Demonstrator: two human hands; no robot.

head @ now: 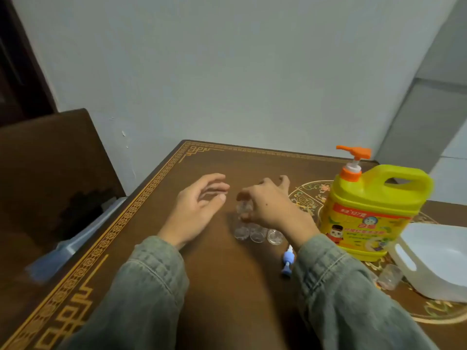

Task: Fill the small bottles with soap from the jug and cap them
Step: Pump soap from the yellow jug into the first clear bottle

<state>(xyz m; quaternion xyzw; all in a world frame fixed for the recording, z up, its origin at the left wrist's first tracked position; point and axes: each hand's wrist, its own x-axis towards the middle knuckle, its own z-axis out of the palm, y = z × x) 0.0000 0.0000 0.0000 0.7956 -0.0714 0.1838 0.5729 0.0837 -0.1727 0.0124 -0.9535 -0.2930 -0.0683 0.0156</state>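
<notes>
A: Sleeves (151,294) fill the near edge of my feed, grey denim, both forearms reaching out over the brown table (222,286); what do you get past them?

B: I see the left hand (197,205) at about 11 o'clock from centre; fingers straight and slack, palm turned inward, gripping nothing; it hovers just beside the other hand.

A: Agreed; the right hand (267,205) sits at 12 o'clock, fingers curled down over a small clear bottle (243,207); I read that as a pinch on the bottle, though motion blur hides the fingertips.

B: Below it, toward 6 o'clock of that hand, three more clear bottles (257,233) stand in a row, touching or nearly so; whether they hold soap I cannot tell.

A: The jug (371,210) is at 3 o'clock of the hands; yellow, upright, handle on top, orange pump (353,157) with its spout pointing left.

B: At 4 o'clock, a white basin (434,261) sits just beside the jug, and a small clear cup (390,275) stands against the basin's near side.

A: One more; a blue-and-white dropper-like thing (288,261) lies on the table by the right sleeve, partly hidden under it; a dark chair (50,160) stands at 9 o'clock.
</notes>
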